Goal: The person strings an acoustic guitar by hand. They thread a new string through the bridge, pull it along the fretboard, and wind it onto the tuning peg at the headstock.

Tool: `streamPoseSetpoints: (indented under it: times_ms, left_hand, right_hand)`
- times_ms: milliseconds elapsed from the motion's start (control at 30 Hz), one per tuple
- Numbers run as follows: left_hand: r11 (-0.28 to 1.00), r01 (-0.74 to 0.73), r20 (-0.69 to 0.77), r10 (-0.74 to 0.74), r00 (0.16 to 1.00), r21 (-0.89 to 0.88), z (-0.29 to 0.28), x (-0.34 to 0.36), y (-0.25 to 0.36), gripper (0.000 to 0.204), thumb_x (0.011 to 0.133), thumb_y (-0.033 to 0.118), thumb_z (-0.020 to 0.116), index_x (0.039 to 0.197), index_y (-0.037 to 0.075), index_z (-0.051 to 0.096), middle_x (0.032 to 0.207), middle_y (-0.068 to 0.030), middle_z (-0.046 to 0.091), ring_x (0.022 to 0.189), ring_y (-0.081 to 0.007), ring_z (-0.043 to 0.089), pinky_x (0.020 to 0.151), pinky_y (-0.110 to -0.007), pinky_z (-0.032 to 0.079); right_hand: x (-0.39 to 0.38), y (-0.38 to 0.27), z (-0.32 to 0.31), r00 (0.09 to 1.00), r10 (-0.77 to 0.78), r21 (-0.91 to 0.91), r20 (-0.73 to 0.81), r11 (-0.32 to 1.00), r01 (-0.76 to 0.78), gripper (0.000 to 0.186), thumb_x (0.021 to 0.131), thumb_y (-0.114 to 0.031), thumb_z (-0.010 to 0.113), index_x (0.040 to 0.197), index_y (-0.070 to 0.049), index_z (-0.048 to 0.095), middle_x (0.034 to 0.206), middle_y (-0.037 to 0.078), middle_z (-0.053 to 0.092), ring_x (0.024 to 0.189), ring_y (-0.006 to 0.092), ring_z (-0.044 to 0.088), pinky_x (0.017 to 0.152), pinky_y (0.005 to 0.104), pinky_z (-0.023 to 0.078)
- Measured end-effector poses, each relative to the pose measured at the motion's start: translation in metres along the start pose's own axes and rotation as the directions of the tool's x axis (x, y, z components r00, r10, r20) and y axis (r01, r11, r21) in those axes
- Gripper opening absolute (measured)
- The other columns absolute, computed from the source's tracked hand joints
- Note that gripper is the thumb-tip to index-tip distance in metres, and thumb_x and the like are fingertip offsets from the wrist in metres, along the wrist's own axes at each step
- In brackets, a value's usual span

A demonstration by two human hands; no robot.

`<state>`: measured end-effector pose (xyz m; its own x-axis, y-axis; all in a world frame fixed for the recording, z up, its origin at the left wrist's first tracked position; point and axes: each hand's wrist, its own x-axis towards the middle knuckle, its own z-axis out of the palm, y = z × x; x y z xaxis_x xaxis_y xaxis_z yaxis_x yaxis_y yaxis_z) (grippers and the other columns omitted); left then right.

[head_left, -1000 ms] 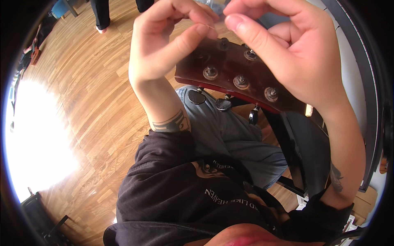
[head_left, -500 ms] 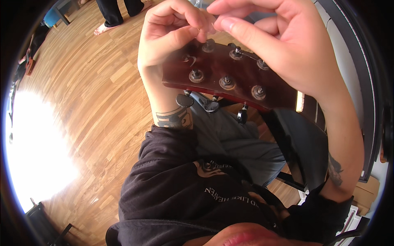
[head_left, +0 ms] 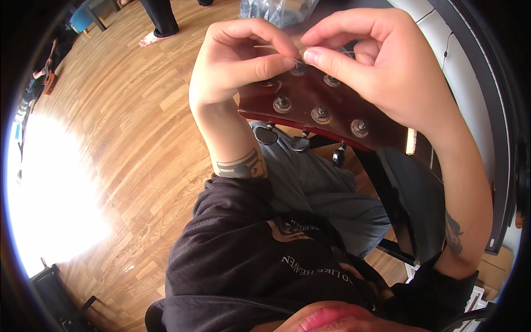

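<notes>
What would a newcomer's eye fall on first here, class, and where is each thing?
The left-hand grip and right-hand grip come first, nearly meeting near the picture's top centre, by the upper edge of a dark red guitar headstock. Next is the white glare at the left, bordering the wooden floor.

The wood-plank floor (head_left: 138,122) bears another person's bare foot (head_left: 157,39); a blue stool (head_left: 81,19) stands left of that foot, sunlight glare (head_left: 61,193) nearer the wearer.
</notes>
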<state>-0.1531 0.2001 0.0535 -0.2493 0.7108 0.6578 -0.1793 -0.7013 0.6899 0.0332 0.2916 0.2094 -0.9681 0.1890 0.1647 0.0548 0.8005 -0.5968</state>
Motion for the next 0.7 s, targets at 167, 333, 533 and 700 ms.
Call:
streamPoseSetpoints:
  times_ms: [167,333,533,700]
  left_hand:
    - [0.998,0.068,-0.017,-0.068,0.998,0.007,0.001,0.004,0.006,0.014,0.086,-0.01,0.076,0.1,-0.007,0.076,0.1,-0.0149,0.078,0.096,-0.0199,0.075,0.089,-0.032,0.06]
    - [0.995,0.026,-0.119,-0.014,0.993,0.1,0.003,-0.001,-0.004,0.017,0.081,-0.013,0.075,0.094,-0.002,0.073,0.093,-0.0095,0.076,0.088,-0.0161,0.072,0.082,-0.029,0.055]
    - [0.988,0.054,-0.196,-0.025,0.98,0.147,0.015,-0.002,0.011,0.012,0.078,-0.011,0.074,0.089,-0.004,0.073,0.089,-0.0113,0.075,0.084,-0.0168,0.071,0.079,-0.027,0.054]
    - [0.998,0.056,-0.374,-0.054,0.926,-0.006,0.046,-0.004,0.015,0.005,0.077,-0.004,0.074,0.082,-0.005,0.073,0.083,-0.013,0.075,0.077,-0.0157,0.069,0.074,-0.024,0.052]
  right_hand:
    - [0.005,0.016,-0.001,0.996,-0.068,0.253,0.055,0.966,0.051,0.014,0.097,0.003,0.069,0.107,0.011,0.074,0.099,0.016,0.076,0.091,0.0126,0.072,0.082,0.0268,0.06]
    - [0.006,0.022,0.006,0.997,-0.077,0.163,0.015,0.984,0.074,0.014,0.097,0.006,0.067,0.108,0.01,0.074,0.099,0.015,0.077,0.09,0.0111,0.071,0.08,0.0254,0.057]
    - [0.004,0.014,0.006,0.997,-0.061,0.049,0.036,0.997,0.059,0.016,0.097,0.006,0.066,0.11,0.008,0.075,0.097,0.012,0.077,0.085,0.007,0.068,0.073,0.0216,0.051]
    - [0.005,0.016,0.003,0.996,-0.021,0.112,0.085,0.994,0.011,0.017,0.097,0.007,0.065,0.111,0.009,0.074,0.098,0.013,0.077,0.087,0.0085,0.069,0.075,0.0222,0.053]
